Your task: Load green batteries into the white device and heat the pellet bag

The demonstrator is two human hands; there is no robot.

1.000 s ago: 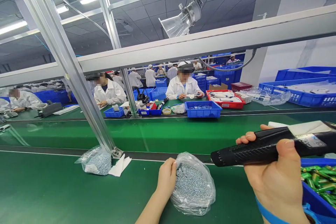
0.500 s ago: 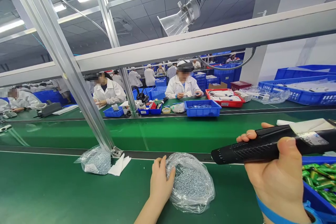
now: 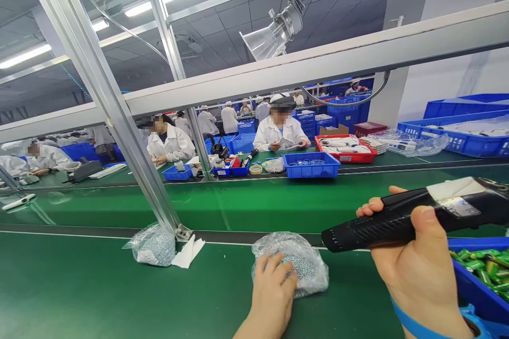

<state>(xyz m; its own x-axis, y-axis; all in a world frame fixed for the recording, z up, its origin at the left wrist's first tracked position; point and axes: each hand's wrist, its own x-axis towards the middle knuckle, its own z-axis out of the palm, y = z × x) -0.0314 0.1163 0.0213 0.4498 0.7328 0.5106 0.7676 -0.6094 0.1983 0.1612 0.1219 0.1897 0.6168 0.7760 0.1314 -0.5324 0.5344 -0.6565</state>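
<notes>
Reaching into the open mouth of the clear plastic bag of small screws (image 3: 303,270) at the lower centre of the frame, our left hand (image 3: 273,288) now lies on top of the heap with its fingers spread and curled among the screws; a moment ago it only rested against the bag's left side, so we judge that we have gone from steadying the bag to picking from it, though whether any screw is already between the fingertips cannot be told. Our right hand (image 3: 417,270), at the lower right, is wrapped shut around the black electric screwdriver (image 3: 413,214), thumb over the top of the barrel, and it holds the tool level above the green bench mat (image 3: 79,286) much as before, its tip pointing left and well clear of the bag. A second bag of screws (image 3: 153,246) sits at the foot of the slanted aluminium post (image 3: 119,122), left of centre, with a folded white paper (image 3: 190,252) touching it. At the right edge a blue bin (image 3: 473,288) holds green cylindrical parts. Across the conveyor belt (image 3: 254,204), in the middle distance, stand a blue tray (image 3: 312,165) of small dark parts and a red tray (image 3: 345,149) of white pieces, where people in white coats work.
</notes>
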